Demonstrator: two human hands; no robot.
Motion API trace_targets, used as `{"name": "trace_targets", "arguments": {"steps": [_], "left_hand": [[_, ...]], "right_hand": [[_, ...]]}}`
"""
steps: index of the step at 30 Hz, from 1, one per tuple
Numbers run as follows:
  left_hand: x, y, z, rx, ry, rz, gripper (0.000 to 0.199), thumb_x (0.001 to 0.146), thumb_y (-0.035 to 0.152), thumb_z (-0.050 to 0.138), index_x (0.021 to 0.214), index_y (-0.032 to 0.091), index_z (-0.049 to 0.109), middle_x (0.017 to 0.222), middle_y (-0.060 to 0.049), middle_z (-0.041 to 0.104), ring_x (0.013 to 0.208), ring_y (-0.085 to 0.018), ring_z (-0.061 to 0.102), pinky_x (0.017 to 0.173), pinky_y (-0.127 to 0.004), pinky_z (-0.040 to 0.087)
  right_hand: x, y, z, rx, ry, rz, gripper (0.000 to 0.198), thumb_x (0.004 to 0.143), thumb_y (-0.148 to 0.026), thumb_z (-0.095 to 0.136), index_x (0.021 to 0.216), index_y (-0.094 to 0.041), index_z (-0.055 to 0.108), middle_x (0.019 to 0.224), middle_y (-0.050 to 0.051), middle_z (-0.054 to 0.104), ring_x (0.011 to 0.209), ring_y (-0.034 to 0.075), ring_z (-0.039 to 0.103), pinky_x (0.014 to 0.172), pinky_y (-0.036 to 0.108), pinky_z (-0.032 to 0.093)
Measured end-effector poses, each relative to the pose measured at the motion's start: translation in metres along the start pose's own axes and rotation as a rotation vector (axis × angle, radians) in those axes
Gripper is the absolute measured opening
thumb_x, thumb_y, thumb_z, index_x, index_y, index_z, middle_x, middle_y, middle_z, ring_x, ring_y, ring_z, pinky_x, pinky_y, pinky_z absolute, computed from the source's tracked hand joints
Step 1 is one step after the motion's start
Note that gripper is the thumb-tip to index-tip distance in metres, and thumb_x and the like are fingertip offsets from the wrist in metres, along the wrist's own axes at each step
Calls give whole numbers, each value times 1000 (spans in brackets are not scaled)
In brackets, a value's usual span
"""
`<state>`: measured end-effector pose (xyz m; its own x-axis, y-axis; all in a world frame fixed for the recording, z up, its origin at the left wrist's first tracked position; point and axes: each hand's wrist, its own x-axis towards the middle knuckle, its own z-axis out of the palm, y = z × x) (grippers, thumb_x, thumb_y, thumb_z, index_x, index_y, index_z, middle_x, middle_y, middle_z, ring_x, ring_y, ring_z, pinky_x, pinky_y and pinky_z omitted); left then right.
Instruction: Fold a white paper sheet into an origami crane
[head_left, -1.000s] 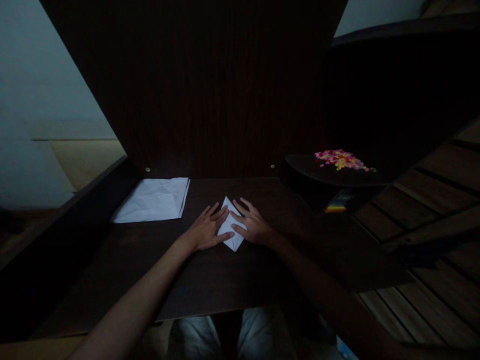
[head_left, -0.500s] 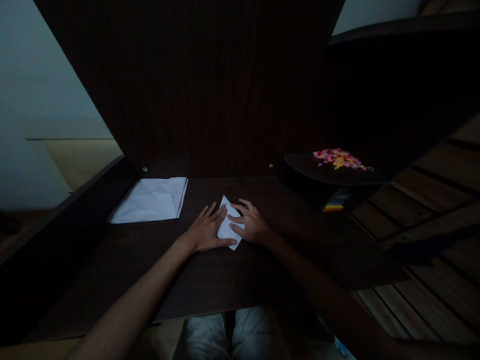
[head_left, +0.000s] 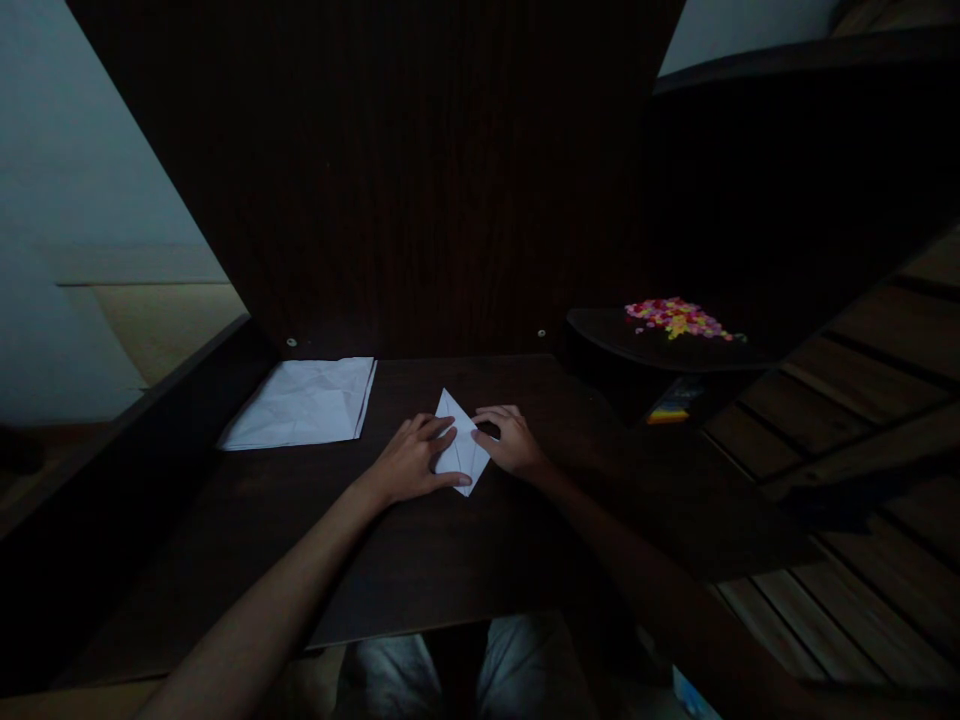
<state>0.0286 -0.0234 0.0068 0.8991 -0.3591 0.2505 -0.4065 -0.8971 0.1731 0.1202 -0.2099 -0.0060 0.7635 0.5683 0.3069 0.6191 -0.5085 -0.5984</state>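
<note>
A small white folded paper (head_left: 461, 450), shaped like a diamond with crease lines across it, lies on the dark wooden desk (head_left: 405, 560). My left hand (head_left: 412, 458) rests on its left side, fingers apart, its thumb near the bottom corner and its fingertips on the upper part. At the paper's right edge, my right hand (head_left: 514, 440) is closed with thumb and forefinger at the edge; its other fingers are bent and partly hidden.
Several white paper sheets (head_left: 304, 402) lie stacked at the left rear of the desk. Pink, red and yellow small pieces (head_left: 682, 317) are heaped on a curved shelf (head_left: 600, 332) at right, with a yellow item (head_left: 667, 414) beneath. A dark side panel (head_left: 150, 430) borders the left.
My right hand has drawn back to the right, from lying across the folded paper to its right edge. My left fingers have bent slightly, and more of the paper shows.
</note>
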Motion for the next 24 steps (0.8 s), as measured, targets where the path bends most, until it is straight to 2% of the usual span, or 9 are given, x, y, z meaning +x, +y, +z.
{"name": "trace_targets", "arguments": {"steps": [5, 9, 12, 16, 19, 24], "left_hand": [[0, 4, -3, -56, 33, -13, 69, 74, 65, 54, 124, 18, 54, 120, -13, 55, 107, -28, 49, 94, -42, 38], [0, 6, -1, -159, 49, -33, 65, 77, 60, 54, 126, 17, 53, 122, -12, 54, 110, -26, 50, 97, -40, 38], [1, 8, 0, -225, 59, -78, 63, 79, 59, 53, 126, 19, 52, 126, -11, 54, 114, -26, 49, 99, -39, 38], [3, 12, -1, -317, 80, -129, 59, 78, 56, 55, 125, 20, 53, 123, -9, 58, 114, -26, 51, 98, -40, 39], [4, 12, -3, -391, 104, -164, 51, 79, 50, 57, 120, 20, 58, 118, -8, 61, 109, -25, 54, 95, -39, 42], [6, 8, -5, -475, 158, -249, 34, 82, 42, 54, 106, 20, 66, 109, -7, 67, 103, -24, 58, 93, -37, 43]], "right_hand": [[2, -1, -2, 179, 25, 46, 13, 77, -20, 59, 87, -20, 67, 88, 5, 69, 90, 21, 60, 84, 37, 44], [4, 2, 3, 434, 20, 66, 15, 76, -20, 59, 90, -19, 64, 83, 3, 69, 79, 17, 64, 75, 30, 48], [4, 2, 5, 524, 18, 87, 19, 77, -24, 59, 95, -18, 62, 81, 3, 69, 77, 17, 65, 72, 29, 49], [3, -4, 4, 620, -27, 46, 22, 81, -26, 55, 100, -17, 61, 84, 4, 70, 84, 17, 66, 80, 31, 48], [1, -10, 0, 618, -67, 16, 24, 85, -29, 51, 102, -18, 62, 90, 5, 71, 89, 18, 65, 83, 32, 47], [1, -13, -6, 449, -114, -49, 26, 87, -35, 48, 91, -20, 69, 98, 5, 70, 98, 20, 61, 91, 34, 41]]}}
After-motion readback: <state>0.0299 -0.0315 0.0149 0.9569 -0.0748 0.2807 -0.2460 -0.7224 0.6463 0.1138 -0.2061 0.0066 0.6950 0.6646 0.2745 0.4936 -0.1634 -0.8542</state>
